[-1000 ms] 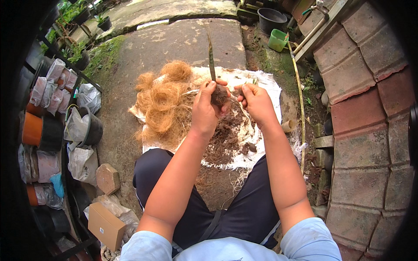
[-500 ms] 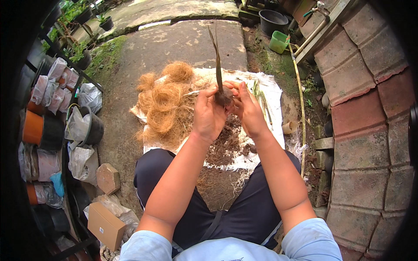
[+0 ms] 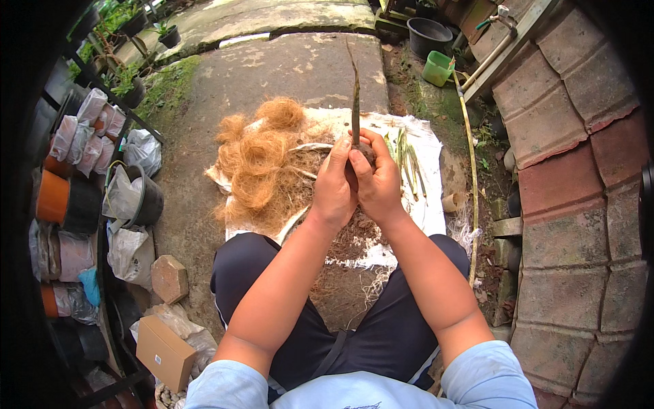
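Cupped together, my left hand (image 3: 334, 184) and my right hand (image 3: 379, 178) are closed around the dark soil ball at the base of a plant (image 3: 355, 112). Its long, narrow, dark leaf stands upright above my fingers. Most of the soil ball is hidden by my palms and thumbs. Beneath lies a white sheet (image 3: 436, 174) with loose dark soil (image 3: 361, 235) scattered on it. Left of my hands are several coils of brown fibre (image 3: 255, 180). Cut green leaves (image 3: 409, 163) rest on the sheet beyond my right hand.
Bagged pots fill a rack on the left, near a black bucket (image 3: 146, 198). A cardboard box (image 3: 165, 351) and a stone block (image 3: 169, 279) lie at lower left. A black basin (image 3: 428, 35) and green container (image 3: 438, 67) stand far right, by a yellow hose (image 3: 470, 157).
My hands have drawn closer together, and my thumbs now press against the soil ball. The leaf has shifted slightly right and stands straighter.
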A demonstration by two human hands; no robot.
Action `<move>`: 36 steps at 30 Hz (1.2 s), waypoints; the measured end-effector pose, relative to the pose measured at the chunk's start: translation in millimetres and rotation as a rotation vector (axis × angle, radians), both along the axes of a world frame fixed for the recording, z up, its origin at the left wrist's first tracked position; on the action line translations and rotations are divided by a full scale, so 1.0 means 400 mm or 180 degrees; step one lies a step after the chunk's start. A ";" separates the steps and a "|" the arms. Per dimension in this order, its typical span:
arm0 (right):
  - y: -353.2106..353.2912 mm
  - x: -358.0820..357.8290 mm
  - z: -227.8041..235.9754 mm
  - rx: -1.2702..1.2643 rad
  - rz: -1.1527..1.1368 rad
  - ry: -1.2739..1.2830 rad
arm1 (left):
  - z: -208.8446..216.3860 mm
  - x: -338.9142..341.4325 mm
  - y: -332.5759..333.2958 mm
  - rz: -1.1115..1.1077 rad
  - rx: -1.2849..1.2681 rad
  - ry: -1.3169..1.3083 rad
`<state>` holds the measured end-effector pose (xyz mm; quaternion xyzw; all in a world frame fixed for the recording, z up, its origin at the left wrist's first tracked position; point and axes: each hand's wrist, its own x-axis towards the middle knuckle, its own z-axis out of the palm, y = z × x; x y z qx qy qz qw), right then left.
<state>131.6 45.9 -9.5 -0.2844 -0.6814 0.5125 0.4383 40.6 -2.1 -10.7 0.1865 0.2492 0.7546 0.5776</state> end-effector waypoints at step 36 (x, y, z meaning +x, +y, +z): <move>-0.041 -0.024 0.010 -0.1205 0.0464 0.1076 | -0.029 -0.024 -0.013 0.0193 0.0363 0.0623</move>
